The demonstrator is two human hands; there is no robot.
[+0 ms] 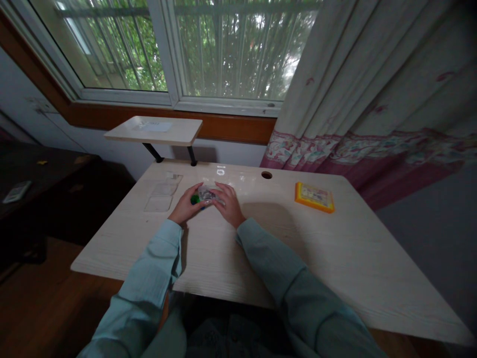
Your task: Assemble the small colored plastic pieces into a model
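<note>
Between my two hands is a small clear plastic packet (207,193) with dark and silvery contents that I cannot make out. My left hand (188,204) grips its left side, and a bit of something green (195,199) shows beside those fingers. My right hand (228,203) closes on the packet from the right, fingers over its top. Both hands are low over the table, near its back half. Left of them lies a clear plastic case (159,203), opened flat on the tabletop.
The pale wooden table (335,278) has a round cable hole (267,175) at its back. A yellow-orange box (315,197) lies to the right. A raised shelf (156,130) on black legs stands at the back left, under the window. A curtain (357,114) hangs behind the right side.
</note>
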